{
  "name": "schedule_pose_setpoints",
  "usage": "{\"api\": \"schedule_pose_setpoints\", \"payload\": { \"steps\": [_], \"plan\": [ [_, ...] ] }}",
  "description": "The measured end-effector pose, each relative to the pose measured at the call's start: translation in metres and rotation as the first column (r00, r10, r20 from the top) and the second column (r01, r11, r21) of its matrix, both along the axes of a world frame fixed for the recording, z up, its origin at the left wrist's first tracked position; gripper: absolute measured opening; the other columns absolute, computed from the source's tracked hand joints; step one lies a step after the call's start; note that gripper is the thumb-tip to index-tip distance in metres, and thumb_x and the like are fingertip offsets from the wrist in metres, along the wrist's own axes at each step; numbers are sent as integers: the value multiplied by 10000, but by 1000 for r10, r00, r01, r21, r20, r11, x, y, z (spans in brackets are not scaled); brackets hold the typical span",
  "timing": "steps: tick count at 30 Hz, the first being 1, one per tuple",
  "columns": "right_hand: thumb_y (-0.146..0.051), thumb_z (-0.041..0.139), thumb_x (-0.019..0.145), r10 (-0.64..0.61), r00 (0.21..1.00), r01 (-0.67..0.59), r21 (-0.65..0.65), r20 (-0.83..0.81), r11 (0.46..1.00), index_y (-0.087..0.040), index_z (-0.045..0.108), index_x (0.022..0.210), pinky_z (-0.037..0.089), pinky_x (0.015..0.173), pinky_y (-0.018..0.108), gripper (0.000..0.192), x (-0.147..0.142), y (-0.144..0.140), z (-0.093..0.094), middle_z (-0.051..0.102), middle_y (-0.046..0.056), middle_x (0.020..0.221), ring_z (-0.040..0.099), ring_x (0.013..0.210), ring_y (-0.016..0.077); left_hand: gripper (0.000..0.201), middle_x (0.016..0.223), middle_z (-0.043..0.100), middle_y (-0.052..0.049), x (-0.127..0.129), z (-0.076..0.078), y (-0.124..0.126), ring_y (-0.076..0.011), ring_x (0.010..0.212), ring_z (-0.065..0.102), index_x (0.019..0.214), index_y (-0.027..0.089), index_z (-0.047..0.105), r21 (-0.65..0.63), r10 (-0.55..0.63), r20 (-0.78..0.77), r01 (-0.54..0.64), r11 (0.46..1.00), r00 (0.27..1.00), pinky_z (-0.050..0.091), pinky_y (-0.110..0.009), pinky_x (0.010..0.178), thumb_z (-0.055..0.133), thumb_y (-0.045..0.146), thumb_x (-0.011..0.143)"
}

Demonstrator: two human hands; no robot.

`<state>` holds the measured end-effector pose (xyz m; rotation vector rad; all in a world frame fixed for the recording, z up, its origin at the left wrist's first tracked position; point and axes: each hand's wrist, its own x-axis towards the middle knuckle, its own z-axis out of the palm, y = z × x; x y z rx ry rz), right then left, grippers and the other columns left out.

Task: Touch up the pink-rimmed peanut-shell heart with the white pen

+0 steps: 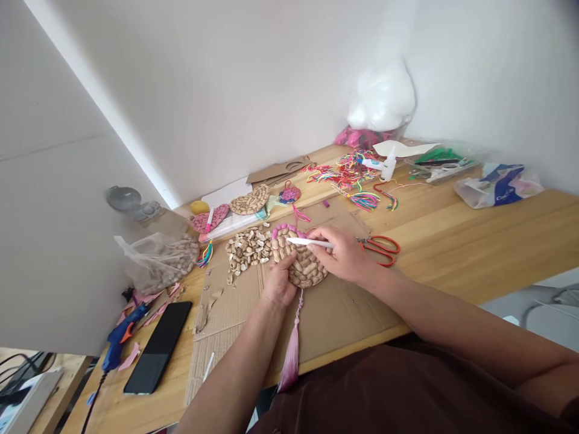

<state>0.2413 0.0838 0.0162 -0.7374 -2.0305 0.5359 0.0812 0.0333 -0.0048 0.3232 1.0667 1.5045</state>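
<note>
The disc is clamped in the left grip; above it, the pen is pinched in the right grip.

Your table is pale brown wood with visible grain. You have a flat sheet of corrugated cardboard on it; to your left lie a dark phone, a blue glue gun and a plastic bag; farther back, tangled coloured threads and, rightward, a blue-and-white packet.
</note>
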Motion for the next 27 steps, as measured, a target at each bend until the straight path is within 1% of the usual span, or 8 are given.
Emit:
{"api": "schedule_pose_setpoints", "payload": {
  "steps": [3, 7, 10, 12, 17, 20, 24, 27],
  "plan": [
    [-249, 594, 922, -28, 999, 27, 61, 31, 998, -204, 648, 1000, 449, 822, 330, 105, 1, 4, -1, 693, 57, 955, 610, 918, 216, 338, 1030, 775, -80, 4, -4, -4, -209, 928, 743, 1156, 170, 662, 55, -18, 3, 18, 998, 1000, 573, -387, 972, 679, 104, 825],
    [-189, 561, 919, -47, 996, 39, 105, 78, 994, -190, 640, 1098, 438, 888, 365, 195, 1, 2, 0, 697, 75, 1028, 596, 996, 242, 397, 1165, 743, -58, 4, -5, -10, -219, 1093, 697, 1225, 244, 641, 93, -61, -4, 61, 994, 998, 540, -373, 1021, 665, 123, 848],
    [-164, 559, 905, -56, 995, 48, 104, 82, 993, -201, 613, 1136, 419, 894, 372, 241, 0, 0, 1, 700, 67, 1053, 596, 992, 246, 486, 1280, 694, -35, 2, -4, -12, -244, 1196, 647, 1296, 322, 596, 142, -86, -43, 92, 986, 995, 537, -388, 1023, 670, 147, 849],
    [-171, 561, 907, -62, 995, 55, 88, 78, 995, -210, 606, 1111, 409, 864, 360, 213, -1, -1, 1, 703, 56, 1033, 599, 962, 237, 545, 1338, 660, -15, 1, -4, -12, -251, 1239, 620, 1330, 368, 565, 171, -98, -73, 109, 979, 992, 532, -391, 1028, 686, 161, 840],
    [-217, 587, 919, -103, 991, 94, 109, 85, 990, -215, 596, 1038, 367, 814, 357, 119, -5, -4, 3, 709, 34, 964, 601, 890, 221, 692, 1399, 619, -3, 2, -4, -14, -232, 1241, 617, 1403, 422, 486, 225, -126, -86, 142, 964, 988, 525, -349, 1018, 728, 156, 812],
    [-211, 571, 915, -121, 988, 110, 115, 91, 987, -214, 591, 1036, 348, 819, 367, 123, -5, -8, 6, 709, 41, 960, 595, 886, 225, 707, 1417, 605, -1, 3, -3, -16, -226, 1244, 612, 1415, 429, 471, 241, -129, -83, 145, 960, 988, 530, -333, 1000, 721, 144, 818],
    [-190, 548, 899, -111, 987, 99, 107, 113, 989, -216, 591, 1036, 316, 817, 377, 146, -5, -12, 11, 715, 48, 974, 591, 926, 242, 723, 1431, 594, 8, 4, -2, -17, -227, 1255, 604, 1425, 445, 461, 247, -115, -93, 135, 960, 989, 526, -324, 999, 721, 148, 819],
    [-193, 547, 895, -121, 986, 109, 113, 110, 988, -207, 592, 1025, 307, 800, 374, 138, -5, -13, 12, 714, 51, 955, 590, 908, 240, 736, 1425, 600, -6, 4, -1, -17, -218, 1231, 621, 1440, 433, 451, 277, -130, -91, 151, 949, 987, 532, -311, 987, 719, 138, 821]
  ]
}}
